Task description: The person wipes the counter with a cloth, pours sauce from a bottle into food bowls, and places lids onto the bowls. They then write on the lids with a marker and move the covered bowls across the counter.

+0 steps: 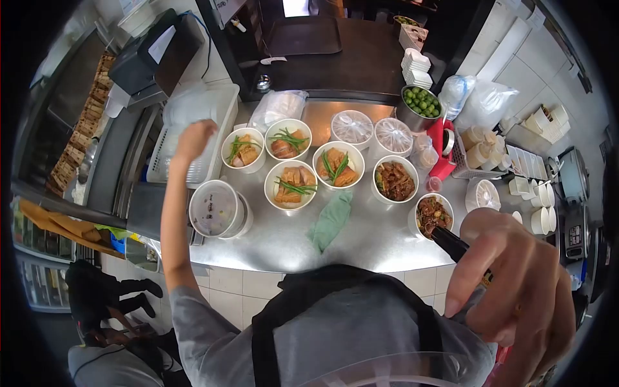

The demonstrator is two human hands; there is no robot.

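Observation:
My left hand (196, 139) reaches out over a white basket (227, 122) of clear plastic lids (184, 116). Its fingers are loosely bent, with nothing visible in them. Large and close to the camera, my right hand (516, 284) is closed around a black pen-like stick (449, 243) with a little yellow marking. In this view the stick's tip overlaps a paper bowl of dark sauced meat (433, 215). A similar meat bowl (394, 181) stands behind it. Several paper bowls with sliced orange-brown food and green beans (291, 185) are left of these.
A green cloth (330, 220) lies on the steel counter (367, 245). Lidded tubs (216, 209) stand at the left, covered bowls (352, 127) at the back. A pot of green limes (420, 103) and a red holder (440, 138) are back right. Another person (113, 309) is at lower left.

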